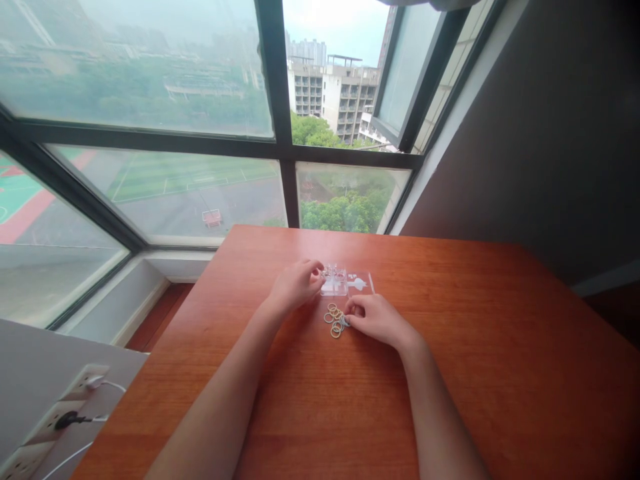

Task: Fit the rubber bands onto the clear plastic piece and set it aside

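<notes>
On a reddish wooden table (450, 373) lies a small clear plastic box (335, 281) with tiny coloured pieces inside and its clear lid (361, 283) open to the right. Just in front of it sits a cluster of several small rings (334, 318), yellow and pale. My left hand (296, 285) rests beside the box's left edge, fingers curled toward it. My right hand (377, 319) is at the right of the ring cluster, its fingertips pinching one of the rings at the cluster's edge.
The table stands against a large dark-framed window (280, 143) looking over buildings and a sports field. A dark wall (550, 133) rises on the right. At lower left a white power strip (55, 420) with plugged cables lies on a grey ledge.
</notes>
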